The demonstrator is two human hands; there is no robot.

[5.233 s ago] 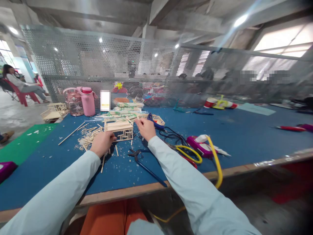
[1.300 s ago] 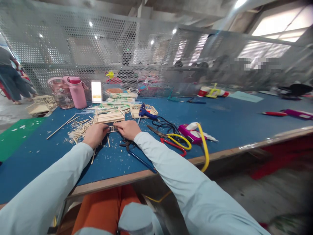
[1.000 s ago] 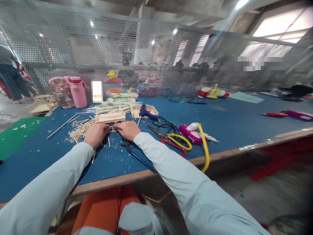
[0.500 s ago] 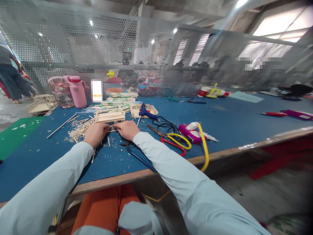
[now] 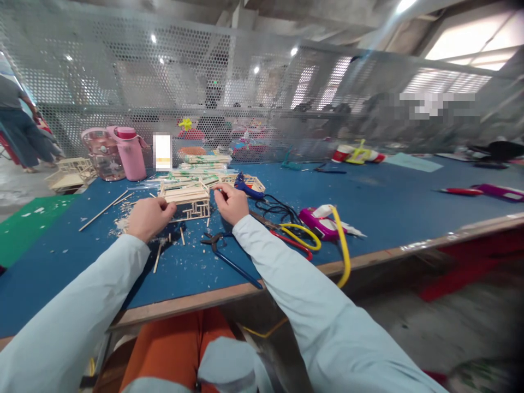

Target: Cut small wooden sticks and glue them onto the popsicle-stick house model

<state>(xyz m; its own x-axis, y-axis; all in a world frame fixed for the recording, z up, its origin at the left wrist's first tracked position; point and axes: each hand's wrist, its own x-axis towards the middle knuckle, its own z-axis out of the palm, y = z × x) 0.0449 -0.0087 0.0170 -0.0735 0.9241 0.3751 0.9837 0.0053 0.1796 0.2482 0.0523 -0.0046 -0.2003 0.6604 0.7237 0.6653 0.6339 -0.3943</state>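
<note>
A small model built of thin wooden sticks (image 5: 186,196) stands on the blue table, its front a lattice of short pieces. My left hand (image 5: 148,218) is closed at its left front corner, thumb and fingers against the sticks. Beside the model's right end is my right hand (image 5: 232,204), fingers bent together. Whatever is between those fingertips, if anything, is too small to make out. Just behind the right hand lies a blue glue gun (image 5: 250,188), partly over a second stick frame (image 5: 257,182). Blue-handled pliers (image 5: 231,262) lie in front of the hands.
Scissors with yellow and red handles (image 5: 301,234) lie right of my right arm, next to a purple-and-white tool (image 5: 321,225). Stick scraps (image 5: 121,224) litter the left. A pink bottle (image 5: 131,155) and bundled sticks (image 5: 200,169) stand before the perforated metal screen (image 5: 254,93).
My hands have moved apart from the model's front. The right hand shifted right and away from me, toward the glue gun; the left moved slightly left. The lattice front now shows.
</note>
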